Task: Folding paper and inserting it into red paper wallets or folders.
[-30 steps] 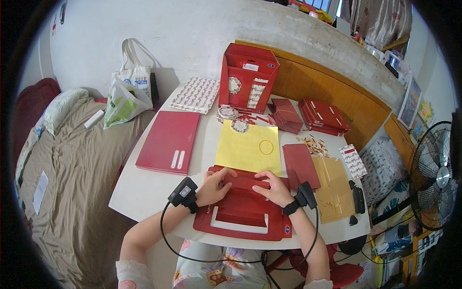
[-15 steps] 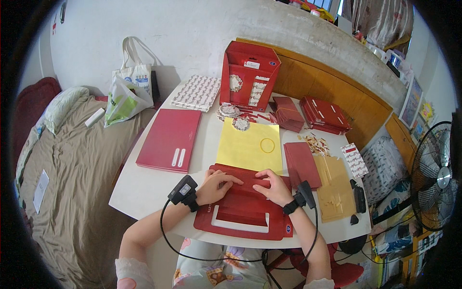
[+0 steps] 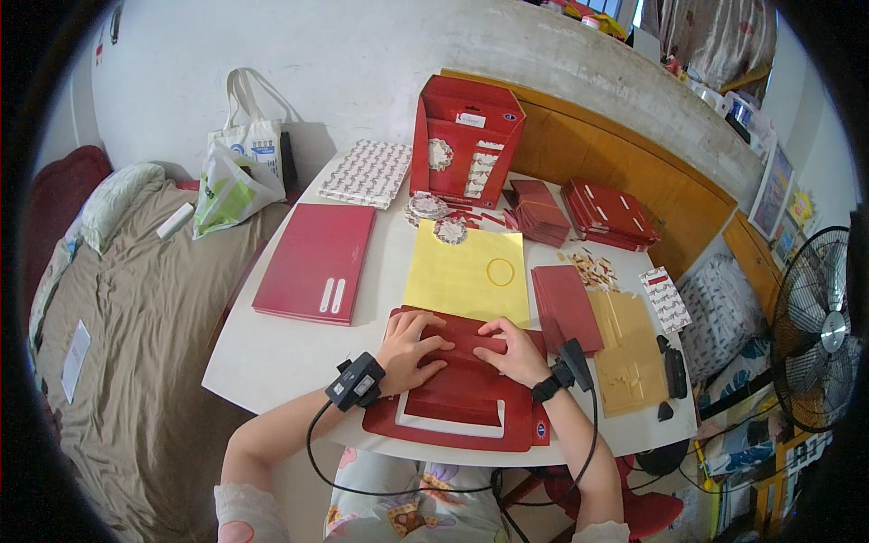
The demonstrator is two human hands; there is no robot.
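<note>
The white table (image 3: 272,362) filled the middle, a bed (image 3: 118,344) to its left, a fan (image 3: 819,330) at right. Near the front edge lay the red card (image 3: 453,407), flat, partly folded. Both hands pressed down on it! The left hand (image 3: 412,348) lay spread, fingers flat on the card's upper fold; the right hand (image 3: 516,351) sat just beside it, palm down, gripping nothing. Beyond them lay a yellow sheet (image 3: 466,271), with a small ring (image 3: 500,271) on it.
</note>
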